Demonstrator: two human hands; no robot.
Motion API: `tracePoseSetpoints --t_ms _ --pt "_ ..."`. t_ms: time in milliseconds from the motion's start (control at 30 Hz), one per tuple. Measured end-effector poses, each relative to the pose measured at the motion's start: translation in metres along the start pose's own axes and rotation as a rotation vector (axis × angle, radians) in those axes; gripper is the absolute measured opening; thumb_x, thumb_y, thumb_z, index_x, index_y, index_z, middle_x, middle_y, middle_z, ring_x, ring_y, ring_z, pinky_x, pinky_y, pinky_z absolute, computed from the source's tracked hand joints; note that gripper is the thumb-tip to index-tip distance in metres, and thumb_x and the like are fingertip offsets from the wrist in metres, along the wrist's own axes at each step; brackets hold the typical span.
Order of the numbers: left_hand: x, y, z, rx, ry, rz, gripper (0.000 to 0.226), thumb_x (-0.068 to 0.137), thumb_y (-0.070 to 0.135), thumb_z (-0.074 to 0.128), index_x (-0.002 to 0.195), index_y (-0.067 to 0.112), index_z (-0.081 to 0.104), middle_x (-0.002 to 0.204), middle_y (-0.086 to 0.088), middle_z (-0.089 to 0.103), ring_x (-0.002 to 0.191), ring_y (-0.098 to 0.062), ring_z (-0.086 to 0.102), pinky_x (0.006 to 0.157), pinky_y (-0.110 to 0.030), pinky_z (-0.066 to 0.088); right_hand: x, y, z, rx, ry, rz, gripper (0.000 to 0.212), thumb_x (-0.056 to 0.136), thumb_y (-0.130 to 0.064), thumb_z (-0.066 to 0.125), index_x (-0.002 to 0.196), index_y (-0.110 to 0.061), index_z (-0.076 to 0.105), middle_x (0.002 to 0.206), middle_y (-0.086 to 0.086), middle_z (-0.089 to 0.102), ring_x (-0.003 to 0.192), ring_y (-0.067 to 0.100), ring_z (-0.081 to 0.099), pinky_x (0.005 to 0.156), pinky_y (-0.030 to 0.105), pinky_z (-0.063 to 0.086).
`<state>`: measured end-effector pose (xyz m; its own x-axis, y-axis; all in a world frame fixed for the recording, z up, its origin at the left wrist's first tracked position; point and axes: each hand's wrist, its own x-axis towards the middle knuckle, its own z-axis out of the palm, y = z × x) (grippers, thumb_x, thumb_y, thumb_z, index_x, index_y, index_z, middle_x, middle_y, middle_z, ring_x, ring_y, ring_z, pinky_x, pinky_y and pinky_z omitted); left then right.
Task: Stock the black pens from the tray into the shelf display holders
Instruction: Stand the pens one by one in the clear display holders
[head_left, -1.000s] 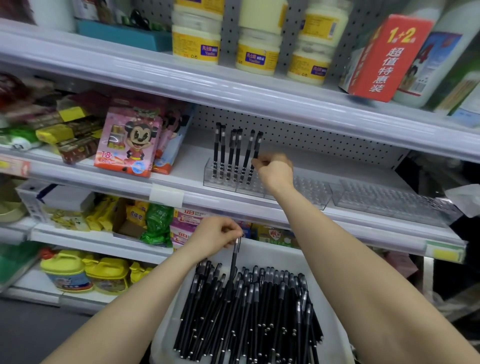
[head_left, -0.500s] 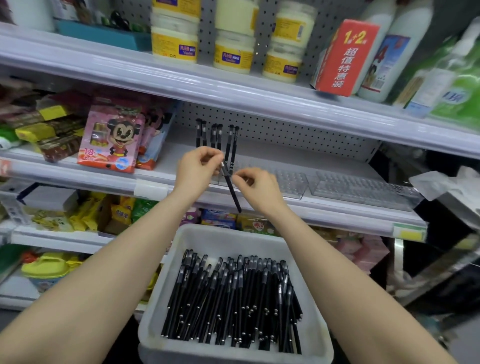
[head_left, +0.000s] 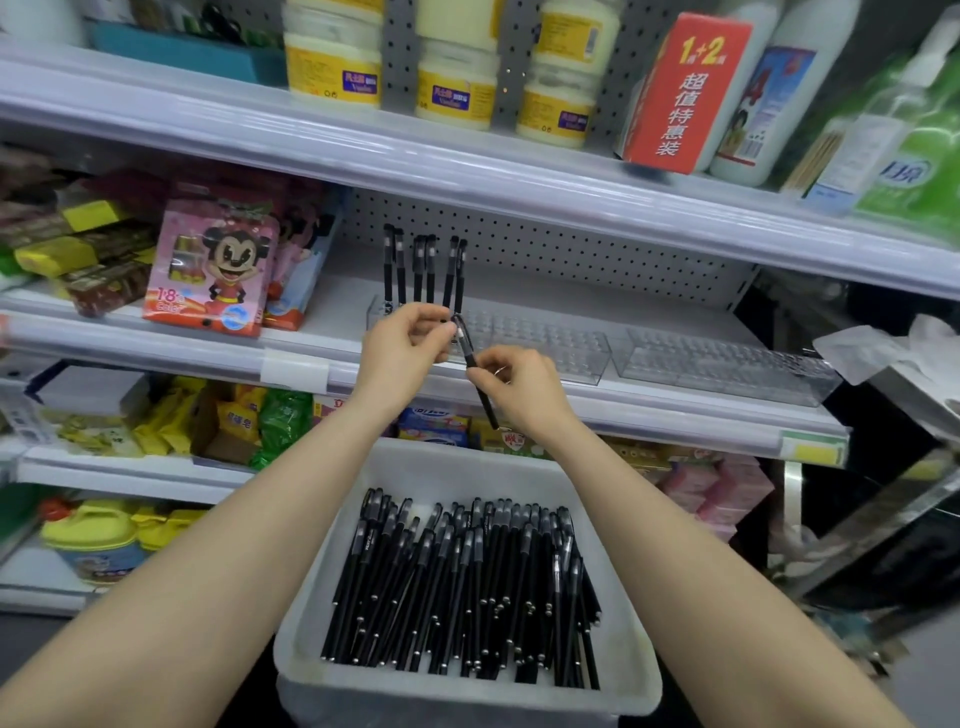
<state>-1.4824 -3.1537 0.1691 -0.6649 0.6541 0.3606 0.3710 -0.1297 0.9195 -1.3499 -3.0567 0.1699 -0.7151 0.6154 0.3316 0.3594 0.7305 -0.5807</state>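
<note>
White plastic tray nearest me is lying full of slim black plastic pens, loosely heaped. Above it I'm holding one black pen tilted between both hands. The left hand grip is pinching the upper end and the right hand grip is pinching mid-barrel. I'm judging it light, stiff, smooth, a bit slippery, so taking it mid-barrel is looking best for aiming. Beyond, clear plastic holder is sitting on the white shelf, with six upright pens standing at its left end.
</note>
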Motion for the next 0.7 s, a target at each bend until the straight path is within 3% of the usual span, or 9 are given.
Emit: tracePoseSetpoints --t_ms 100,200,300,367,533,700 --pt "-0.016 -0.016 -0.004 0.16 -0.025 -0.02 0.017 0.093 0.027 0.063 0.109 0.023 0.063 0.093 0.008 0.066 0.077 -0.007 0.068 0.074 -0.027 0.056 0.006 0.002 -0.006 0.019 0.035 0.058 0.02 0.093 -0.031 0.065 0.102 -0.016 0.072 0.093 -0.004 0.071 0.086 0.013 0.064 0.082 0.031 0.053" --pt "-0.037 -0.043 -0.004 0.467 -0.181 -0.057 0.015 0.091 0.029 0.065 0.105 0.024 0.067 0.098 0.013 0.066 0.084 -0.002 0.061 0.083 -0.024 0.051 0.016 0.002 -0.016 0.05 0.081 0.104 0.02 0.094 -0.03 0.063 0.104 -0.015 0.071 0.092 -0.002 0.07 0.088 0.015 0.064 0.082 0.031 0.052" --pt "-0.06 -0.071 0.001 0.713 -0.376 -0.108 0.014 0.089 0.028 0.068 0.101 0.023 0.07 0.104 0.007 0.067 0.089 -0.008 0.061 0.093 -0.029 0.05 0.026 0.0 -0.026 0.115 0.113 0.134 0.018 0.095 -0.029 0.061 0.101 -0.015 0.071 0.084 -0.003 0.069 0.083 0.015 0.064 0.076 0.028 0.049" --pt "-0.07 -0.084 0.003 0.853 -0.404 -0.089 0.015 0.089 0.028 0.067 0.101 0.02 0.071 0.107 0.004 0.062 0.093 -0.014 0.061 0.091 -0.03 0.049 0.034 -0.002 -0.031 0.127 0.141 0.142 0.02 0.095 -0.029 0.061 0.104 -0.015 0.07 0.088 -0.001 0.07 0.084 0.015 0.065 0.077 0.028 0.049" --pt "-0.085 -0.101 0.007 0.987 -0.498 -0.123 0.016 0.093 0.029 0.061 0.096 0.018 0.071 0.099 0.0 0.068 0.085 -0.014 0.063 0.078 -0.027 0.05 0.053 -0.01 -0.037 0.207 0.22 0.172 0.028 0.096 -0.027 0.06 0.117 -0.01 0.067 0.092 0.002 0.071 0.083 0.014 0.066 0.084 0.033 0.055" --pt "-0.095 -0.117 0.006 1.202 -0.635 -0.106 0.023 0.092 0.032 0.061 0.107 0.015 0.067 0.111 -0.006 0.063 0.102 -0.025 0.061 0.085 -0.035 0.049 0.071 -0.021 -0.032 0.311 0.308 0.211 0.025 0.097 -0.023 0.059 0.116 -0.009 0.067 0.086 0.003 0.071 0.082 0.021 0.069 0.087 0.037 0.056"
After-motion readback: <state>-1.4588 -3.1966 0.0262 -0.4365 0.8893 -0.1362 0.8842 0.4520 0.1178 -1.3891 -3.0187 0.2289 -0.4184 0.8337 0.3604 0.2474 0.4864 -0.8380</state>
